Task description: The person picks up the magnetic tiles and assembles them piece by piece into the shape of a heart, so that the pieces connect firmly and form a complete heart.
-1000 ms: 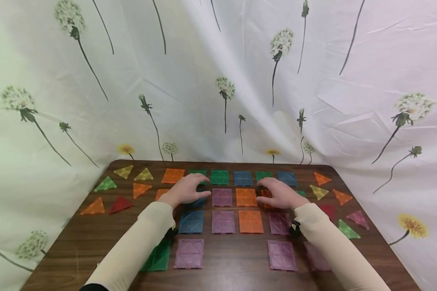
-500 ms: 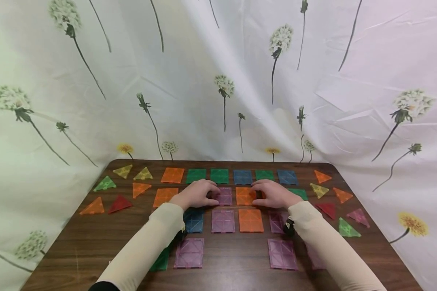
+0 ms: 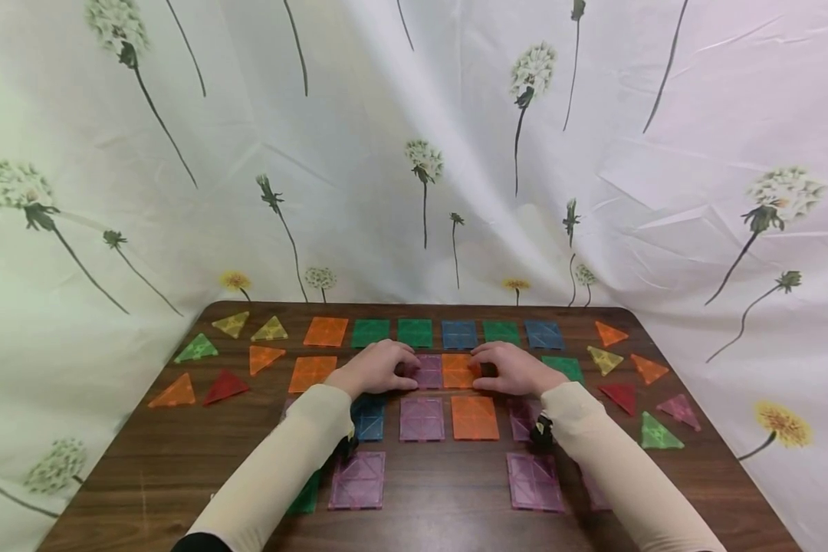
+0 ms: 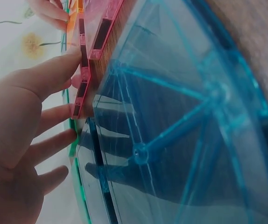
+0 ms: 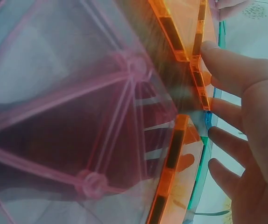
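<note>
Square tiles (image 3: 422,419) line the brown table (image 3: 448,483), a purple tile (image 3: 428,372) and an orange tile (image 3: 458,372) meeting mid-row. Left hand (image 3: 379,366) grips the purple, right hand (image 3: 514,368) the orange, fingers curled; seemingly joining them, which next calls for gentle release.

We cannot tell whether this is a home, a classroom or a studio; what we see is a tabletop spot screened off by cloth. The table (image 3: 448,481) has a dark wood-grain top with rounded far corners. Close behind it and along both sides we find a pale sheet (image 3: 359,176), whose folds and creases show fabric, printed with dandelions (image 3: 424,159). The see-through coloured tiles (image 3: 422,419), squares and triangles spread over the wood, give us a playroom look.
</note>
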Demonstrator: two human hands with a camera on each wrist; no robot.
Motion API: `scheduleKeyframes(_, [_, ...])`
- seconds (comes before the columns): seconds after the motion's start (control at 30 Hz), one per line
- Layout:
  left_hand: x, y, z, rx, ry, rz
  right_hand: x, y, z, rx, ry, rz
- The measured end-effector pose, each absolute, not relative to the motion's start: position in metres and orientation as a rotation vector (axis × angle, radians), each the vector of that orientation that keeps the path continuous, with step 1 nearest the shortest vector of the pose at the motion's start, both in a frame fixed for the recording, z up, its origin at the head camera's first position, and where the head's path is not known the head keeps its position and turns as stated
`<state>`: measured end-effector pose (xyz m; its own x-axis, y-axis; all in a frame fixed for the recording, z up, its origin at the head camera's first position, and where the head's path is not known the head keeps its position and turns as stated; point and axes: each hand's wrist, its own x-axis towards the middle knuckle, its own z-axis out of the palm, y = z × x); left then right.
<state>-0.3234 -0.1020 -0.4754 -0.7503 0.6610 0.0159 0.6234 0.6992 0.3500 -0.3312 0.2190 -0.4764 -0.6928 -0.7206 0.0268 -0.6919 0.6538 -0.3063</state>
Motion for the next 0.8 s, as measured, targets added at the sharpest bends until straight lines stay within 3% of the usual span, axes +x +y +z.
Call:
scheduleKeyframes(0.5, [-0.308, -0.105, -0.471, 0.993, 2.778, 0.57, -0.312, 0.224, -0.478, -1.159, 2.799, -0.448])
scheduleKeyframes(0.8, [-0.295, -0.106, -0.47, 1.028, 2.713, 0.587, -0.294, 0.226, -0.474, -1.287, 2.727, -0.45])
